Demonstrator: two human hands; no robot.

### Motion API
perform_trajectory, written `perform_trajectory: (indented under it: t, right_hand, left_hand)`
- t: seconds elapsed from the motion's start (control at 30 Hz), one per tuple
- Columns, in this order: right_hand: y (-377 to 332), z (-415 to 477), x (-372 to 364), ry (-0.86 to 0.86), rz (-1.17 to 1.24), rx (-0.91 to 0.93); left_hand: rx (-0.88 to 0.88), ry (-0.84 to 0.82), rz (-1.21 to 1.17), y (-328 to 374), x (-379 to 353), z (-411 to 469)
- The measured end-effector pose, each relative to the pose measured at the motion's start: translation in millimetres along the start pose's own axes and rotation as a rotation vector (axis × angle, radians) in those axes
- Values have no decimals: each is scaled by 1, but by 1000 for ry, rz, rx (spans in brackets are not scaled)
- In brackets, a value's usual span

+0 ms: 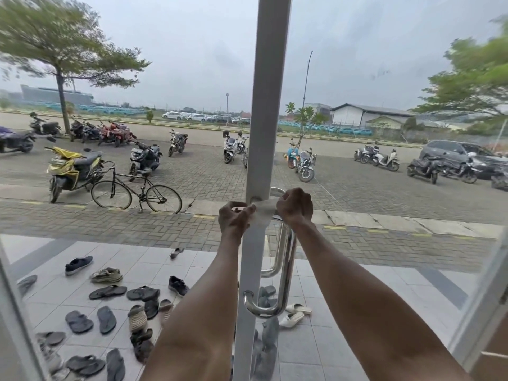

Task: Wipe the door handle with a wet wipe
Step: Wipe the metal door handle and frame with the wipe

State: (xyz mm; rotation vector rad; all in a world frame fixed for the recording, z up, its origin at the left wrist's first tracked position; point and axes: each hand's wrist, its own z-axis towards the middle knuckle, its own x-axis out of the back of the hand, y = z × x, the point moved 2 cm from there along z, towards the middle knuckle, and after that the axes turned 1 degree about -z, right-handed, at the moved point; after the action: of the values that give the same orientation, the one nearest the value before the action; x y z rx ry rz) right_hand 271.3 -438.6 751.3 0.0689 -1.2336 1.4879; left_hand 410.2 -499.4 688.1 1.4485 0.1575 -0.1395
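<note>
A long chrome door handle (pixel 286 259) runs down the white frame (pixel 270 105) of a glass door in front of me. A white wet wipe (pixel 265 211) is stretched across the frame at the handle's upper end. My left hand (pixel 235 218) pinches the wipe's left edge, left of the frame. My right hand (pixel 295 206) grips its right edge, just over the top of the handle bar. Both forearms reach up from the bottom of the view.
Through the glass, several shoes and sandals (pixel 110 292) lie on a tiled porch. Beyond it is a paved lot with a bicycle (pixel 136 192), parked motorbikes (pixel 72 169) and a dark car (pixel 464 158). Another door frame (pixel 483 306) slants at the right.
</note>
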Motion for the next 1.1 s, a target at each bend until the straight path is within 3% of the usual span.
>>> perform_trajectory:
  t: [0.1, 0.23, 0.4, 0.57, 0.8, 1.0, 1.1]
  right_hand:
    - [-13, -12, -5, 143, -111, 203]
    - [-25, -22, -22, 83, -181, 306]
    - [-18, -22, -33, -80, -161, 228]
    - [-13, -9, -24, -207, -362, 332]
    - [-44, -8, -46, -231, -693, 395]
    - [-30, -27, -55, -155, -719, 427]
    - [-12, -40, -51, -136, -970, 532]
  left_hand:
    - [6, 17, 30, -5, -4, -1]
    - [1, 4, 24, -8, 1, 2]
    - [-13, -10, 147, -12, 12, 7]
    - [27, -29, 294, -14, 15, 13]
    - [-11, -28, 398, -9, 16, 10]
    - [-55, 22, 452, 6, 30, 21]
    - [-60, 32, 441, 11, 26, 21]
